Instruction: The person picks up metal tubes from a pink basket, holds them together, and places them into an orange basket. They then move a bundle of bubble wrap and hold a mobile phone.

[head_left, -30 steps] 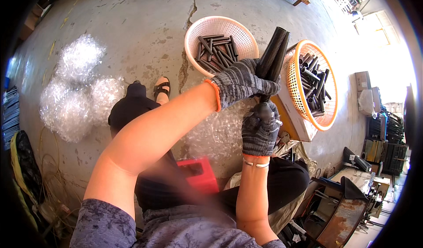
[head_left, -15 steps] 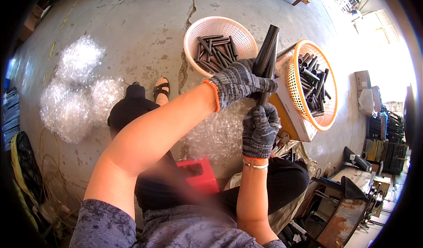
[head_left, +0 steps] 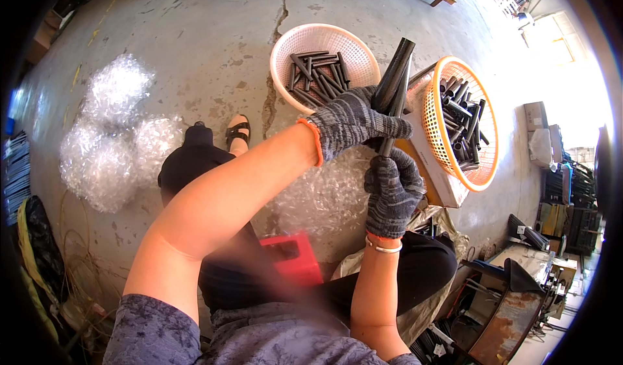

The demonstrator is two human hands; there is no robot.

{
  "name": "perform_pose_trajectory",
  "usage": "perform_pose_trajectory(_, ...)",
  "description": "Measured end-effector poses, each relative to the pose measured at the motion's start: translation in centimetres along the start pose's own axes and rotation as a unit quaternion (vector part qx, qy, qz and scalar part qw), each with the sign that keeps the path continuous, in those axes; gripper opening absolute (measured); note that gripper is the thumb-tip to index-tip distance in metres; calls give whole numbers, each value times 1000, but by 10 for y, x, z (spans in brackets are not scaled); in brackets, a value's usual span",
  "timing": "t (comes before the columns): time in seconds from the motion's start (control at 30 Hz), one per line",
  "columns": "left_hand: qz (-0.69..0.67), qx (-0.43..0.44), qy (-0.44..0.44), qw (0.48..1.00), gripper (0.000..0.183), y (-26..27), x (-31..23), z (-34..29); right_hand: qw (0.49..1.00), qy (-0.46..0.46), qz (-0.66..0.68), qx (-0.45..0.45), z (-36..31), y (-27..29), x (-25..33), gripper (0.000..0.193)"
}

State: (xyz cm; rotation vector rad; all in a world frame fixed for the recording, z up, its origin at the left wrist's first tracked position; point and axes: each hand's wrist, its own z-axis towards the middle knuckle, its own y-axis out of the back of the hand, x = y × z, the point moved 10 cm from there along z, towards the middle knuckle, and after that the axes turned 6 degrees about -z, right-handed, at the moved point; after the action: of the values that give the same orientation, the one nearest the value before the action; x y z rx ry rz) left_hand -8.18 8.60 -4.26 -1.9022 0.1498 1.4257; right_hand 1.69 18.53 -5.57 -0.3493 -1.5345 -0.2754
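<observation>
Two black tubes (head_left: pixel 394 83) slant up and to the right, one crossing the other. My left hand (head_left: pixel 354 121), in a grey and black knitted glove with an orange cuff, is wrapped round them near their middle. Directly below, at the lower tube end, is my right hand (head_left: pixel 394 193) in a matching glove. Its fingers are curled closed, and what is inside them is hidden. Behind the hands stands a pale pink basket (head_left: pixel 354 38) with several short black tubes lying in it. To the right, an orange-rimmed basket (head_left: pixel 430 121) leans over, holding many more black tubes.
A cardboard box (head_left: pixel 431 170) supports the tilted basket. Crumpled clear plastic (head_left: pixel 318 199) lies below my hands, with more clear plastic bundles (head_left: pixel 107 138) at left. A red plastic stool (head_left: pixel 305 251) is between my legs. Rusty metal equipment (head_left: pixel 506 326) stands at lower right.
My right hand has shifted slightly right and down, and its wrist has turned a little. My left hand and the tubes stay almost in place.
</observation>
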Motion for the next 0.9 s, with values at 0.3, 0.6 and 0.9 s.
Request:
perform_pose_trajectory(0.3, 62, -7, 5, 998, 44, 1, 2, 0, 999, -22, 39, 20, 5, -1, -7, 15)
perform_pose_trajectory(0.6, -35, 9, 28, 999, 27, -1, 15, 3, 992, -33, 118, 17, 1, 1, -10, 14)
perform_pose_trajectory(0.9, -18, 31, 11, 999, 34, -6, 14, 4, 1000, -26, 2, 11, 3, 7, -6, 13)
